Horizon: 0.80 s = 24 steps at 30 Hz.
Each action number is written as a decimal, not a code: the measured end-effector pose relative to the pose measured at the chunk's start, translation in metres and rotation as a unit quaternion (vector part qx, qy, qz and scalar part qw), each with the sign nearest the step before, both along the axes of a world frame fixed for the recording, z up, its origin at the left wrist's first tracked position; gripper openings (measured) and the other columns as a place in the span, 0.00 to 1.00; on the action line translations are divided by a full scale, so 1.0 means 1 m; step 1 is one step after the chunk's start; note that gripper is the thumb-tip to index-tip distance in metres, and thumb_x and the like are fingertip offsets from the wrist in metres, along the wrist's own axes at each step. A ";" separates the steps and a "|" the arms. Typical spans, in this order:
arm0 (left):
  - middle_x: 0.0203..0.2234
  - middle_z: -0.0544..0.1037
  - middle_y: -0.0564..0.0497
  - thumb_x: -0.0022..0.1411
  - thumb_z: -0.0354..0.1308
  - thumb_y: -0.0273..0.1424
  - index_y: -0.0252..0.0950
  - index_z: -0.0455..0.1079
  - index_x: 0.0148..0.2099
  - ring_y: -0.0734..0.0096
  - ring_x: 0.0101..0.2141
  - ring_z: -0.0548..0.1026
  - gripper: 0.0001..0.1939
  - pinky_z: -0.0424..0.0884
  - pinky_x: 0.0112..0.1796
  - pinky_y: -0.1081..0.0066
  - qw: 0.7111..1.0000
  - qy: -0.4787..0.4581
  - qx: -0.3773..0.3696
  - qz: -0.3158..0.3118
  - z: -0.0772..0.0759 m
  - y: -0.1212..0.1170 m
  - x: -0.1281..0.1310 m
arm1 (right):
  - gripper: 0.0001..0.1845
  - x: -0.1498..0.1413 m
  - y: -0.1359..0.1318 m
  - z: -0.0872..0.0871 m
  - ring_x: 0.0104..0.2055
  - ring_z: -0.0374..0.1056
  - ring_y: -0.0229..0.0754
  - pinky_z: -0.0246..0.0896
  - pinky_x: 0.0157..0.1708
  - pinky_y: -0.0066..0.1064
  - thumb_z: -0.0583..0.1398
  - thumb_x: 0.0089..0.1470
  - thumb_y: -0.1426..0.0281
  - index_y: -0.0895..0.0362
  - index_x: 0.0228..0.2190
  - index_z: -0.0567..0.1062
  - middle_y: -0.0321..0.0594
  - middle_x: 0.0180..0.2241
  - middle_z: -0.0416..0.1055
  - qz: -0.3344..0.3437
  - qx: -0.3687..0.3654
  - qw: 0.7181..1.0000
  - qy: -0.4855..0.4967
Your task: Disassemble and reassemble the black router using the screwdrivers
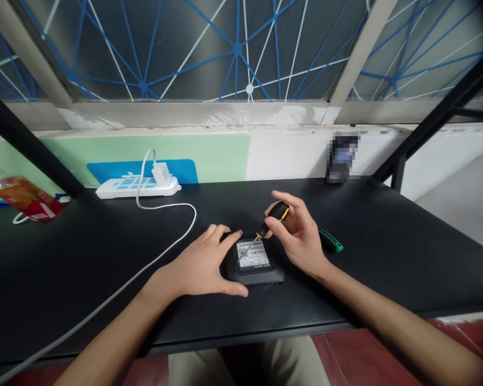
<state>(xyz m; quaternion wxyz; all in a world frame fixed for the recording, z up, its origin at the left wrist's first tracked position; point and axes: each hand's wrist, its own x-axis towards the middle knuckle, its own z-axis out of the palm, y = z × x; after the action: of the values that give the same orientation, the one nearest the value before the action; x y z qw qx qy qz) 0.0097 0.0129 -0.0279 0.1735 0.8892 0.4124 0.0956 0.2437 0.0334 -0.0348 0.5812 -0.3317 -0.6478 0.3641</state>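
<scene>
a white power strip (115, 188) is lying on the table (390, 236), holding a white charger (161, 175). a white cable (195, 215) is looping forward from the charger. a red-labelled bottle (28, 198) is sitting at the left; a pixelated phone-like device (341, 158) is standing by the wall (285, 155).

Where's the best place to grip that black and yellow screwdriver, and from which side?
Probably its thick handle, coming from the right, as the right hand does: the handle tilts up and rightward, while the thin shaft slopes down-left over the labelled device.
</scene>
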 end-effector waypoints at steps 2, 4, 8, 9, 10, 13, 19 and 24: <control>0.60 0.63 0.38 0.50 0.64 0.62 0.37 0.53 0.72 0.44 0.59 0.63 0.56 0.64 0.59 0.48 1.000 0.002 -0.005 0.002 0.000 0.000 0.000 | 0.23 0.000 -0.001 0.001 0.36 0.72 0.36 0.74 0.31 0.30 0.62 0.60 0.70 0.44 0.56 0.65 0.35 0.42 0.71 0.016 -0.005 1.000 0.005; 0.60 0.63 0.38 0.50 0.64 0.62 0.36 0.52 0.72 0.44 0.59 0.63 0.57 0.64 0.59 0.49 1.000 0.006 -0.008 0.003 0.001 0.000 0.000 | 0.18 0.001 -0.002 0.002 0.37 0.75 0.37 0.74 0.33 0.31 0.58 0.62 0.70 0.46 0.53 0.65 0.37 0.44 0.73 0.031 -0.006 0.999 0.008; 0.60 0.63 0.38 0.51 0.64 0.62 0.37 0.52 0.72 0.43 0.59 0.63 0.56 0.63 0.59 0.48 1.000 0.012 -0.010 0.004 0.002 0.000 0.001 | 0.16 0.001 -0.004 0.002 0.39 0.76 0.37 0.74 0.35 0.32 0.55 0.64 0.71 0.48 0.52 0.66 0.39 0.49 0.72 0.042 -0.021 0.999 0.002; 0.60 0.63 0.39 0.51 0.64 0.61 0.38 0.52 0.72 0.43 0.59 0.63 0.56 0.63 0.59 0.48 1.000 0.012 -0.010 0.005 0.003 0.000 0.001 | 0.17 0.000 -0.004 0.002 0.40 0.76 0.37 0.74 0.35 0.32 0.55 0.64 0.70 0.48 0.53 0.65 0.39 0.49 0.71 0.043 -0.027 0.999 0.001; 0.60 0.63 0.39 0.51 0.64 0.61 0.38 0.52 0.72 0.43 0.59 0.63 0.56 0.63 0.59 0.48 1.000 0.013 -0.010 0.005 0.003 0.000 0.001 | 0.18 -0.001 -0.004 0.002 0.39 0.75 0.37 0.74 0.35 0.32 0.56 0.64 0.69 0.47 0.55 0.64 0.38 0.49 0.71 0.046 -0.034 0.998 0.001; 0.61 0.63 0.38 0.51 0.64 0.62 0.37 0.52 0.72 0.44 0.59 0.62 0.56 0.63 0.59 0.49 1.000 0.013 -0.007 0.005 0.003 0.001 0.001 | 0.26 -0.002 0.001 0.002 0.37 0.75 0.38 0.75 0.34 0.35 0.59 0.62 0.66 0.45 0.59 0.58 0.38 0.46 0.71 0.047 -0.062 0.997 0.023; 0.61 0.63 0.39 0.50 0.64 0.61 0.38 0.52 0.72 0.44 0.60 0.62 0.56 0.62 0.60 0.49 1.000 0.010 -0.014 0.007 0.004 0.000 0.001 | 0.27 0.020 0.026 0.008 0.27 0.66 0.37 0.69 0.25 0.34 0.64 0.56 0.60 0.49 0.53 0.61 0.38 0.37 0.73 -0.118 -0.079 0.990 0.021; 0.60 0.63 0.40 0.50 0.64 0.61 0.40 0.52 0.72 0.44 0.59 0.63 0.56 0.63 0.59 0.50 1.000 -0.003 -0.014 0.009 0.003 0.000 0.000 | 0.23 0.044 0.044 0.004 0.27 0.64 0.35 0.64 0.25 0.30 0.61 0.57 0.56 0.52 0.51 0.70 0.36 0.33 0.67 -0.175 -0.074 0.967 -0.167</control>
<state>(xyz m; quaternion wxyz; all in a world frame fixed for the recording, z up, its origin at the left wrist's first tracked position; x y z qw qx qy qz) 0.0094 0.0125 -0.0249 0.1860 0.8826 0.4212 0.0945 0.2875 0.0779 -0.0307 0.4929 -0.5381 -0.6391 0.2431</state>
